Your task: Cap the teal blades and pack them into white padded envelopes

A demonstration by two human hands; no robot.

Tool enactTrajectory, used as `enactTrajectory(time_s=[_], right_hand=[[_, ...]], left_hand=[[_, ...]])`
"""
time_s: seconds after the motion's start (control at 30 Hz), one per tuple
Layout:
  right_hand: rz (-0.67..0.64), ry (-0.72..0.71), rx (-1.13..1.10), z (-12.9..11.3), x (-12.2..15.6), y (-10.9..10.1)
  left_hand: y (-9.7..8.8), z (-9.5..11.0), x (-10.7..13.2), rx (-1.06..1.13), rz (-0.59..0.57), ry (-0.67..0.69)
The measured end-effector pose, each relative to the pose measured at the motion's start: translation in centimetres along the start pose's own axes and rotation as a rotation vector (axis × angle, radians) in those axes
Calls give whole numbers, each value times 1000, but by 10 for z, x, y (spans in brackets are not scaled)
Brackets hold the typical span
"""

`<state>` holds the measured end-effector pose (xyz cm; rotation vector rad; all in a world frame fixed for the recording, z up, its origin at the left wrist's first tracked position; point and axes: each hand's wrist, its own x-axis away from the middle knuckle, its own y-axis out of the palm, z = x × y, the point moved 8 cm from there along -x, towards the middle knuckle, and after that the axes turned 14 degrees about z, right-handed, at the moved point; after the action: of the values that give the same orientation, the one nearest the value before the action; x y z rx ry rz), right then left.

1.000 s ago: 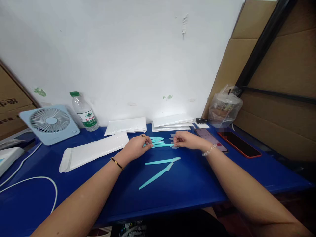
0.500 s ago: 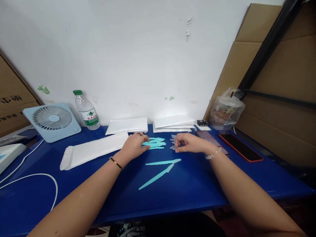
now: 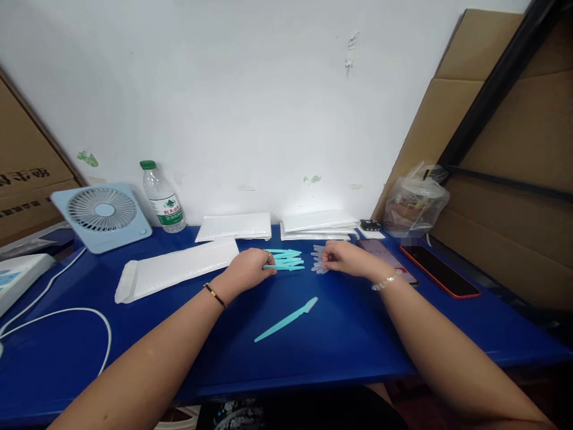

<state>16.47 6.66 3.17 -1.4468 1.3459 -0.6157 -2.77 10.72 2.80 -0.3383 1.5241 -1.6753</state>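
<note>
My left hand (image 3: 248, 272) is closed, pinching the near end of a teal plastic stick at the edge of a small pile of teal sticks (image 3: 286, 258) on the blue table (image 3: 358, 334). My right hand (image 3: 347, 260) is just right of that pile, its fingers curled onto a cluster of small clear plastic caps (image 3: 319, 260); what it grips is too small to name. One teal stick with a blade-shaped tip (image 3: 286, 319) lies alone nearer to me, between my forearms.
A long white padded envelope (image 3: 176, 269) lies left of my left hand, with white packet stacks (image 3: 313, 222) at the wall. A blue fan (image 3: 102, 214), a water bottle (image 3: 165, 199) and a white cable (image 3: 80, 313) are at the left. Two phones (image 3: 441, 272) and a bagged cup (image 3: 414, 200) are on the right.
Two teal bladed sticks lay in front of me before; now only one does. My left hand has closed on a stick at the pile. My right hand moved from the pile onto the clear caps.
</note>
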Motion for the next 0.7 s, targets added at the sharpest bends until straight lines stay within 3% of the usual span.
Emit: enactTrajectory(time_s=[0.07, 0.13, 0.23, 0.33, 0.47, 0.7], right_hand=[[41, 5, -17, -3, 1, -6], [-18, -99, -116, -25, 5, -2], [-213, -270, -223, -65, 16, 16], [-290, -297, -194, -79, 21, 30], [-209, -177, -202, -67, 13, 28], [30, 41, -532, -34, 3, 0]], left_hand=[[-8, -6, -1, -23, 69, -28], [-12, -2, 1, 1, 104, -37], [-2, 18, 10, 134, -55, -28], [8, 42, 23, 231, -225, 41], [7, 52, 28, 183, -201, 116], [-2, 27, 12, 162, -30, 20]])
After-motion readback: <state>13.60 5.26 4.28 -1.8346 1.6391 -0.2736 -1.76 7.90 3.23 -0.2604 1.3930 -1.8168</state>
